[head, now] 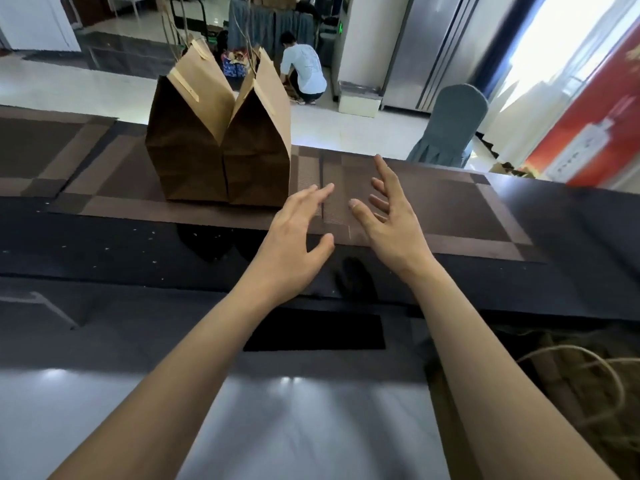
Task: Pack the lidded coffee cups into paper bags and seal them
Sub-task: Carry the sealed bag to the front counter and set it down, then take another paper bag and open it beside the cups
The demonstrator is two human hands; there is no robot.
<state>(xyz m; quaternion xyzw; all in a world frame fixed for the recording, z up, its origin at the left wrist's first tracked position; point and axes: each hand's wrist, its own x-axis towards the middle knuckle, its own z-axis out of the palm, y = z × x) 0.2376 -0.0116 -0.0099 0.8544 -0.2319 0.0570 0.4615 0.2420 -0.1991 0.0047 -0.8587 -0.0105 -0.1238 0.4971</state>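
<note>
Fingers (322, 192) of the left hand (294, 244) are spread apart and hold nothing; those of the right hand (391, 223) are likewise splayed and empty. Both hands hover palm-inward, close together, above a brown woven mat (450, 216) on the dark bench (104, 251). Two brown paper bags (221, 140) stand upright on the mat, touching side by side, just left of the left hand. Their tops are folded shut, with twine handles rising above. No contact between hands and bags. Coffee cups cannot be seen; whether they are inside the bags cannot be told. Coiled twine (595, 375) lies at the lower right.
</note>
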